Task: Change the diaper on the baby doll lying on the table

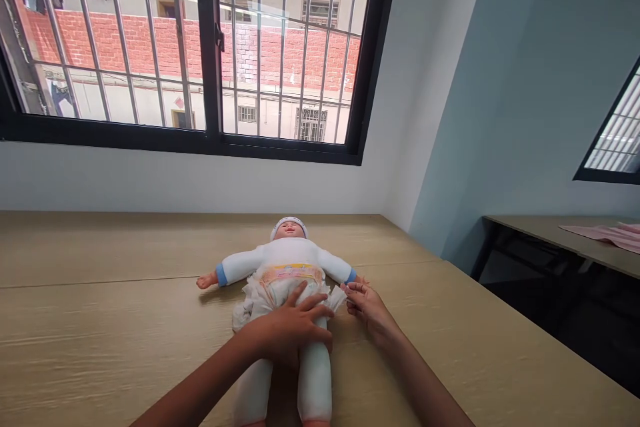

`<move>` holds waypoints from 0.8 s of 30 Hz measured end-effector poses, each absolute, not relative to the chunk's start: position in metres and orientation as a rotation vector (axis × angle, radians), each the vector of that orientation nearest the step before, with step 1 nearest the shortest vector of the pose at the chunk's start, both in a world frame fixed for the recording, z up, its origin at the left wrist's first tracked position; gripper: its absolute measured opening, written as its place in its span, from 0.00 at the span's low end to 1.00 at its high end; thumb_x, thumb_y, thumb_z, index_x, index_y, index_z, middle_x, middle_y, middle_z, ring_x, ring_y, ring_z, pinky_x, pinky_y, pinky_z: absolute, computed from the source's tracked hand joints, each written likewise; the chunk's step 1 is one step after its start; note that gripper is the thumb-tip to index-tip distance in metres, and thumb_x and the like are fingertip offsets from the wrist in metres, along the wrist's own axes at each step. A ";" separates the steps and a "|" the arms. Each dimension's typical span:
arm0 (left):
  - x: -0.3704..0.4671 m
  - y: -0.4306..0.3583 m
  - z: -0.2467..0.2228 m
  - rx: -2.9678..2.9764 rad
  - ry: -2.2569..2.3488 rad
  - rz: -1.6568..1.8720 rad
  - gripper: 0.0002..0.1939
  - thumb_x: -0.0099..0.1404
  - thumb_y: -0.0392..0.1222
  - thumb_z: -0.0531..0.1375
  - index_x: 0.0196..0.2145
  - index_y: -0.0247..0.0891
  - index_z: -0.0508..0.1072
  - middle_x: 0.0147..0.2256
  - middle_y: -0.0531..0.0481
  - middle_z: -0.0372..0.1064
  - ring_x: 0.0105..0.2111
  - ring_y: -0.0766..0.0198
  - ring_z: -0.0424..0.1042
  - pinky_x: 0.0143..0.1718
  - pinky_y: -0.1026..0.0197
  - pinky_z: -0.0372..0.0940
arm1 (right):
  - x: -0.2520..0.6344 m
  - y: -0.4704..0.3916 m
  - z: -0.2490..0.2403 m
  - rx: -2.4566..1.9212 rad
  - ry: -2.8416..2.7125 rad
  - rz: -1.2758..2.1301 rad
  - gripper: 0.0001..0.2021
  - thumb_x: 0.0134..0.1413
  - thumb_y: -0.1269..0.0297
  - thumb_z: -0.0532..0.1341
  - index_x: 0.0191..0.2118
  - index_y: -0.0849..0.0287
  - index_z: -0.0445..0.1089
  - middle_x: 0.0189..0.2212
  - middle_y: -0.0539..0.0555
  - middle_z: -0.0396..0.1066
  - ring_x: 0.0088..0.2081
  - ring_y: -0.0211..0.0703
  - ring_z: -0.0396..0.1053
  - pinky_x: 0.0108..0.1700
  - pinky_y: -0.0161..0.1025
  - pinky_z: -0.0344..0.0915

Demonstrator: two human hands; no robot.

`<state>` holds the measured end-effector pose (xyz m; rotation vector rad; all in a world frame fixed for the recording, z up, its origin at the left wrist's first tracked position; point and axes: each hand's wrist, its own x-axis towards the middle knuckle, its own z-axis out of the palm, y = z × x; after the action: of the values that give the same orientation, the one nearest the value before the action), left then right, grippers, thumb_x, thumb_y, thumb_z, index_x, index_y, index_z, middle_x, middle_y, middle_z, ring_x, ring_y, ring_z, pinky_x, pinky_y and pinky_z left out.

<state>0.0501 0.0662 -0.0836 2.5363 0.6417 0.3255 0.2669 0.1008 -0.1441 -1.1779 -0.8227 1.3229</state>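
Doll: on its back on the table; the doll has its head at 12 o'clock, its legs towards 6, and its arms out near 9 and 3.
Diaper: around the doll's hips; the diaper has its printed band across the belly and loose, crumpled material at 8 o'clock.
Left hand: fingers spread, palm down; the left hand rests over the diaper's lower front and a thigh, grasping nothing firmly.
Right hand: thumb and fingers nearly closed in a pinch; the right hand has hold of the end of the flap, at 4 o'clock from the belly.
Handling: light, broad pressure from the spread fingers should keep the front flat and the hips steady. An even, low pull on the flap would probably smooth it; a sharp or upward tug could tear it or twist the doll.
Edges: the table's far edge runs past the head at 12, by the wall; its side edge slants from 1 to 4 o'clock. A shallow seam crosses from 9 to 3.
Room: tabletop stretches wide towards 9 and less so towards 3, where the doll's hand lies just beside the pinching fingers and could catch a sideways pull.
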 end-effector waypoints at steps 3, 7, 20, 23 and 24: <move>0.049 0.065 -0.083 2.528 0.622 0.332 0.20 0.49 0.62 0.64 0.41 0.61 0.77 0.55 0.57 0.66 0.63 0.45 0.53 0.66 0.45 0.38 | 0.268 0.101 -0.145 -1.160 -0.805 1.307 0.24 0.27 0.61 0.77 0.29 0.59 0.64 0.22 0.47 0.67 0.19 0.30 0.61 0.22 0.29 0.62; 0.049 0.065 -0.079 2.541 0.561 0.328 0.22 0.49 0.62 0.64 0.42 0.60 0.77 0.55 0.57 0.66 0.62 0.45 0.54 0.65 0.45 0.40 | 0.268 0.101 -0.146 -1.088 -0.807 1.339 0.22 0.30 0.62 0.76 0.31 0.60 0.66 0.24 0.48 0.69 0.22 0.31 0.65 0.25 0.29 0.67; 0.059 0.068 -0.082 2.591 0.749 0.442 0.38 0.49 0.66 0.64 0.55 0.51 0.68 0.59 0.45 0.61 0.59 0.41 0.59 0.62 0.43 0.50 | 0.267 0.105 -0.145 -0.884 -0.924 1.428 0.28 0.26 0.62 0.77 0.37 0.60 0.67 0.29 0.51 0.74 0.30 0.38 0.73 0.37 0.35 0.72; 0.069 0.065 -0.093 2.691 0.934 0.442 0.32 0.58 0.58 0.61 0.58 0.46 0.64 0.61 0.41 0.57 0.61 0.44 0.56 0.62 0.40 0.49 | 0.270 0.107 -0.146 -0.879 -0.896 1.408 0.29 0.25 0.62 0.77 0.37 0.61 0.66 0.29 0.50 0.74 0.29 0.38 0.73 0.37 0.35 0.72; 0.071 0.065 -0.097 2.721 0.979 0.446 0.32 0.59 0.56 0.61 0.59 0.44 0.62 0.62 0.40 0.55 0.62 0.45 0.54 0.62 0.39 0.49 | 0.270 0.107 -0.146 -0.879 -0.883 1.403 0.29 0.25 0.62 0.77 0.37 0.61 0.66 0.28 0.50 0.74 0.29 0.38 0.73 0.37 0.35 0.72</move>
<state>0.0712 0.0649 -0.0967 2.7207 0.9786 0.4457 0.2701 0.1067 -0.1461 -0.8789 -0.8828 1.4026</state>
